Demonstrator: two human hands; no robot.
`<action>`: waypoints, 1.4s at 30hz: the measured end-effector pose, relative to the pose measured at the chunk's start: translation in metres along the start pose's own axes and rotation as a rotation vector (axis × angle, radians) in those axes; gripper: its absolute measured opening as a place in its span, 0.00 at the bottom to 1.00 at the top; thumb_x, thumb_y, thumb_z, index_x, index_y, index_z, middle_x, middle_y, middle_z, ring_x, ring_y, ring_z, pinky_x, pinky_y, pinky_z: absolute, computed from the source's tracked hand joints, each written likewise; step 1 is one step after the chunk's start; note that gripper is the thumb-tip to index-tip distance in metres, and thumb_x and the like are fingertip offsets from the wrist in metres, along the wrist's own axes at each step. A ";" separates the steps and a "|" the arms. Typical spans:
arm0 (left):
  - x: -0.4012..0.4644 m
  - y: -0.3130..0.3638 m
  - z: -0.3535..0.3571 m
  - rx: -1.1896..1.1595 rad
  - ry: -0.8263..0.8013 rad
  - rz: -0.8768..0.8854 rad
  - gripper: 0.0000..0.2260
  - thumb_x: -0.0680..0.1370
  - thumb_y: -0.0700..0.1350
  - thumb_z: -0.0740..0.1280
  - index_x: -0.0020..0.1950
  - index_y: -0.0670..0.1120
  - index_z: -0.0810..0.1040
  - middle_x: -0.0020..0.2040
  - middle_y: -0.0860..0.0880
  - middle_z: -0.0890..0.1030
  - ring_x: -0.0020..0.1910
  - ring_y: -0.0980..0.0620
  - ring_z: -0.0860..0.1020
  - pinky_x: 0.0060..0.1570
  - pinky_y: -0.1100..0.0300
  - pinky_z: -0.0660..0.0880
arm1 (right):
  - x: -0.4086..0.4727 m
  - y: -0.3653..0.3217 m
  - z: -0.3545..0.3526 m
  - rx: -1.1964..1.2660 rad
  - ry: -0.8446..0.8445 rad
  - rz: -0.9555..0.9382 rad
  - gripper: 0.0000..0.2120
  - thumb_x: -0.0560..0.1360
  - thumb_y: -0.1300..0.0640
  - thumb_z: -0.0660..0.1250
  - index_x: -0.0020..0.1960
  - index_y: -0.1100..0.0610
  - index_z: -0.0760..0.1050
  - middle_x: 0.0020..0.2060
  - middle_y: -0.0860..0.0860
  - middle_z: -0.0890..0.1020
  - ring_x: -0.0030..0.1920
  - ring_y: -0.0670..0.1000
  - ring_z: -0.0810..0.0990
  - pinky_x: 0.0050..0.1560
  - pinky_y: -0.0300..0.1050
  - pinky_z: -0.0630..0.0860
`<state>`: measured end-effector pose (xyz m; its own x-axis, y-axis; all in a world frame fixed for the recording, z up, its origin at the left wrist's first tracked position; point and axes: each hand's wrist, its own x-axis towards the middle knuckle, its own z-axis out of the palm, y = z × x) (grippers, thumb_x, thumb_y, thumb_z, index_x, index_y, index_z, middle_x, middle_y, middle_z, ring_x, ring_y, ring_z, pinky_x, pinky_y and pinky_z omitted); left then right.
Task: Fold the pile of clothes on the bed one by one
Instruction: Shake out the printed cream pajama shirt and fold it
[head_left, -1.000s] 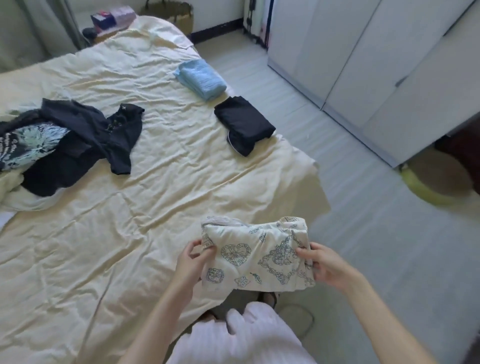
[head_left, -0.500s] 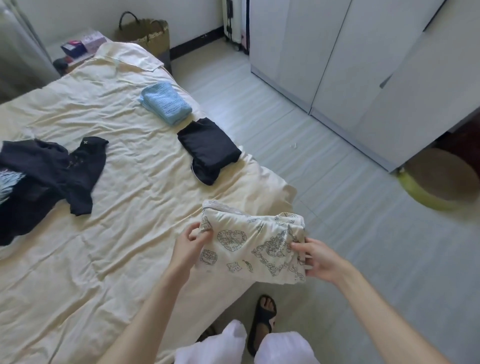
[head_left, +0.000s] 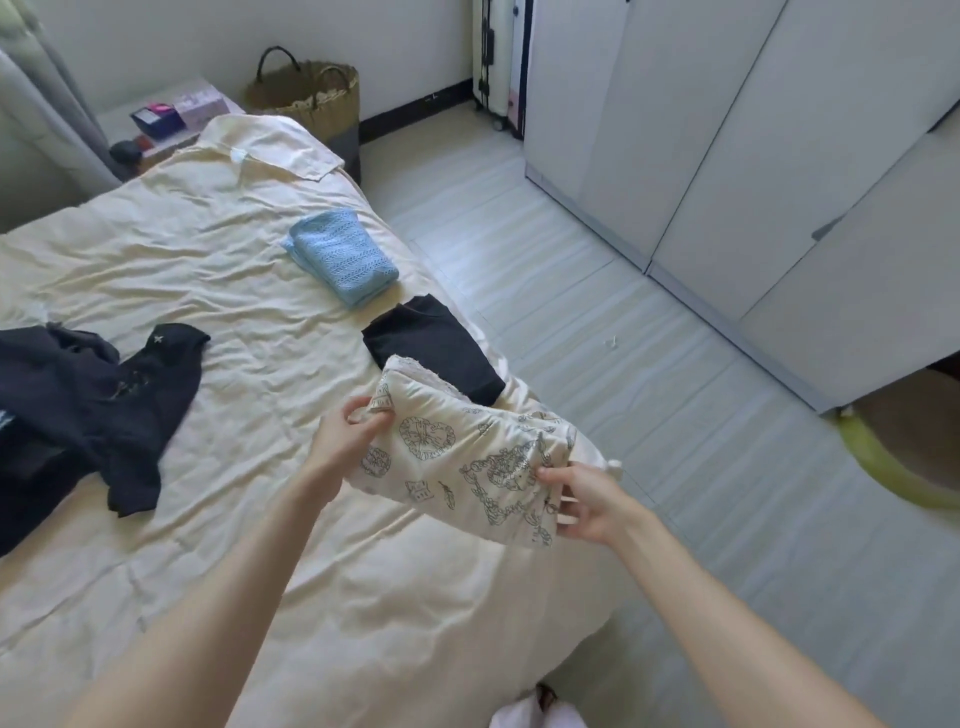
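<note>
We held the folded printed garment (head_left: 457, 457) pinched between left hand (head_left: 343, 441) and right hand (head_left: 587, 501); a loose grip near the bed (head_left: 234, 291) edge risked it unfolding or slipping floorward.

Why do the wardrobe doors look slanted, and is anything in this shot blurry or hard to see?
Head view: the wide-angle lens bends the wardrobe doors near the frame edge. Daylight is soft and even, with only faint shadows in the bed sheet creases. The dark pile loses detail. Both hands, left hand and right hand, look slightly soft on the printed garment.
</note>
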<state>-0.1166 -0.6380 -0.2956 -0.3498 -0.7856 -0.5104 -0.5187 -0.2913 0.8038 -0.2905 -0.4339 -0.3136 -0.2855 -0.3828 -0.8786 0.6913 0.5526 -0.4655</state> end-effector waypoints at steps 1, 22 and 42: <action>0.017 0.008 0.001 0.012 0.002 0.010 0.11 0.75 0.46 0.69 0.56 0.54 0.75 0.42 0.49 0.79 0.39 0.53 0.77 0.33 0.60 0.71 | 0.009 -0.013 0.005 0.001 0.003 0.002 0.05 0.76 0.64 0.65 0.50 0.56 0.76 0.43 0.53 0.82 0.44 0.53 0.79 0.38 0.48 0.75; 0.312 0.041 0.060 0.718 0.019 0.185 0.16 0.78 0.45 0.62 0.66 0.47 0.74 0.63 0.42 0.77 0.61 0.42 0.74 0.53 0.57 0.69 | 0.208 -0.104 0.092 0.443 0.027 0.288 0.04 0.76 0.68 0.63 0.48 0.61 0.74 0.39 0.58 0.79 0.40 0.58 0.79 0.34 0.57 0.74; 0.277 -0.005 0.056 1.020 0.068 0.352 0.25 0.80 0.54 0.58 0.76 0.51 0.59 0.76 0.42 0.58 0.75 0.44 0.56 0.72 0.44 0.54 | 0.213 -0.089 0.078 -0.356 0.125 -0.112 0.11 0.76 0.54 0.65 0.56 0.57 0.74 0.49 0.51 0.78 0.50 0.51 0.76 0.50 0.43 0.71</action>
<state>-0.2551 -0.8234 -0.4580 -0.5785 -0.7741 -0.2571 -0.8134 0.5241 0.2522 -0.3609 -0.6218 -0.4508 -0.4401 -0.3738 -0.8165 0.3842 0.7434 -0.5474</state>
